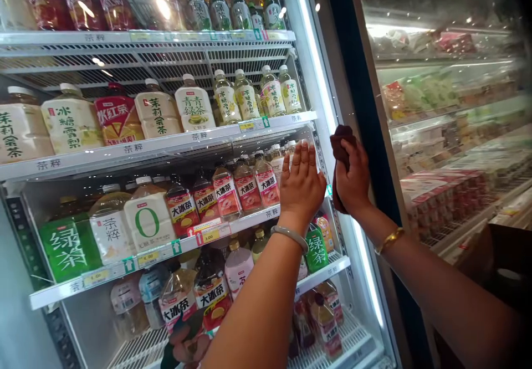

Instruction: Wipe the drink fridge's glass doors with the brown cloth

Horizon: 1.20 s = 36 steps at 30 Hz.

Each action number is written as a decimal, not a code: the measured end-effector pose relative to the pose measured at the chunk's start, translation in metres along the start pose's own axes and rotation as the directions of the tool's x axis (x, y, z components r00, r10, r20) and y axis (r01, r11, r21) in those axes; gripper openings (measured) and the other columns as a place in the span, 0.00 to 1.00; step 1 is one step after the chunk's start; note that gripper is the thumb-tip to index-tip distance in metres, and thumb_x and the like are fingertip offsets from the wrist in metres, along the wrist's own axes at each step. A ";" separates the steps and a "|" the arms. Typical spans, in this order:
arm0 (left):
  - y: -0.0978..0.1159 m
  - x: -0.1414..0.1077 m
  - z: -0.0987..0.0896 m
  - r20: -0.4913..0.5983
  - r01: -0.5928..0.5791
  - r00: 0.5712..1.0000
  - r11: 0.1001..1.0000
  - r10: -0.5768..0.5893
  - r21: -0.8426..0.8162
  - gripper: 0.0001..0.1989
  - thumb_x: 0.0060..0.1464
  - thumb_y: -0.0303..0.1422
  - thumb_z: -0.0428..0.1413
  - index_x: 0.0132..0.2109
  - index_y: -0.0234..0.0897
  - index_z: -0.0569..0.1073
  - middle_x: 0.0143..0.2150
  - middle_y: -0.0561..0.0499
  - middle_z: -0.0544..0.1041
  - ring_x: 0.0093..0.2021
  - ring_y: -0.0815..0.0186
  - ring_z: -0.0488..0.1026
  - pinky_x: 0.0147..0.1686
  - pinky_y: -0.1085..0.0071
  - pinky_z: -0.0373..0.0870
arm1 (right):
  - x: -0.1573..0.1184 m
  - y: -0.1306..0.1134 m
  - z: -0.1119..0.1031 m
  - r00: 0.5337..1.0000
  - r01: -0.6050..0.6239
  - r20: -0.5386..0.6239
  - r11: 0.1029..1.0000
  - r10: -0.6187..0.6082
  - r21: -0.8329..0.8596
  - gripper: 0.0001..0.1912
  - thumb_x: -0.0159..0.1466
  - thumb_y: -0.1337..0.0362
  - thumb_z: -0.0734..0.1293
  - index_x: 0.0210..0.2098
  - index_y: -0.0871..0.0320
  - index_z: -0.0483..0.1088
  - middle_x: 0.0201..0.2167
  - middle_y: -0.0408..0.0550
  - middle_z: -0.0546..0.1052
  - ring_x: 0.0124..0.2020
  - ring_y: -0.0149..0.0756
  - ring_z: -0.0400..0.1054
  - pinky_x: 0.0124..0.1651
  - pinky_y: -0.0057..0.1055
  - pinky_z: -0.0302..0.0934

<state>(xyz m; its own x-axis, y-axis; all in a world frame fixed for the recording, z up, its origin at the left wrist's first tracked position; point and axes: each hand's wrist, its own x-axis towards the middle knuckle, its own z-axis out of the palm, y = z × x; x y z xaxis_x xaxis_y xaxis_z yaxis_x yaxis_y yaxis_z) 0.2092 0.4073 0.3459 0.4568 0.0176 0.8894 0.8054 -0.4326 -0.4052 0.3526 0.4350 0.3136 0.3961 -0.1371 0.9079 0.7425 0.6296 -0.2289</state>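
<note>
Spread flat in front of the drinks fridge, my left hand (302,183) appears to rest on its glass door, fingers pointing up and nothing held. A grey-green bangle circles that wrist. Just to its right, my right hand (352,178) presses a dark brown cloth (341,142) near the door's right side, beside the bright light strip (374,275). The cloth shows above the fingers and along the palm's left edge. A gold bracelet is on the right wrist. Bottled teas (266,178) stand on the shelf behind my left hand.
Several white shelves (158,142) of bottles fill the fridge. A dark vertical frame (353,59) separates it from an open-looking chilled display (449,191) of packaged goods on the right. A dark box-like object (509,247) sits at the right edge. Reflections show on the glass.
</note>
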 end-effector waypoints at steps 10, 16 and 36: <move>-0.004 -0.005 0.001 -0.074 0.002 0.997 0.999 -0.005 -0.036 0.33 0.70 0.34 0.45 0.77 0.27 0.52 0.78 0.39 0.53 0.80 0.57 0.45 0.80 0.50 0.39 | 0.011 -0.023 0.008 0.976 0.160 0.136 0.985 -0.167 0.062 0.23 0.71 0.67 0.61 0.64 0.53 0.68 0.69 0.54 0.69 0.72 0.42 0.61 0.75 0.50 0.56; -0.015 -0.014 -0.004 -0.043 -0.014 0.999 1.000 0.014 -0.011 0.32 0.69 0.31 0.45 0.75 0.22 0.54 0.78 0.36 0.52 0.80 0.55 0.45 0.79 0.52 0.45 | -0.034 -0.027 0.004 0.991 0.114 0.072 0.993 -0.111 -0.040 0.25 0.71 0.68 0.61 0.66 0.50 0.66 0.69 0.55 0.68 0.72 0.46 0.61 0.73 0.58 0.59; -0.072 -0.025 -0.055 -0.056 0.038 0.998 0.995 -0.033 0.096 0.36 0.69 0.32 0.45 0.78 0.28 0.45 0.80 0.38 0.46 0.81 0.58 0.38 0.80 0.49 0.35 | -0.001 -0.086 0.035 0.911 0.310 0.243 0.942 -0.333 0.128 0.26 0.71 0.71 0.62 0.66 0.48 0.67 0.70 0.49 0.68 0.75 0.43 0.57 0.78 0.54 0.51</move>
<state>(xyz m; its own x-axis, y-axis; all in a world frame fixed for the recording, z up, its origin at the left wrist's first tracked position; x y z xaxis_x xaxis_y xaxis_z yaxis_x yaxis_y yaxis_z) 0.1193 0.3883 0.3641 0.4085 -0.0187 0.9126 0.8547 -0.3431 -0.3896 0.2689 0.4080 0.3447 -0.0176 -0.1490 0.9887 0.7529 0.6487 0.1111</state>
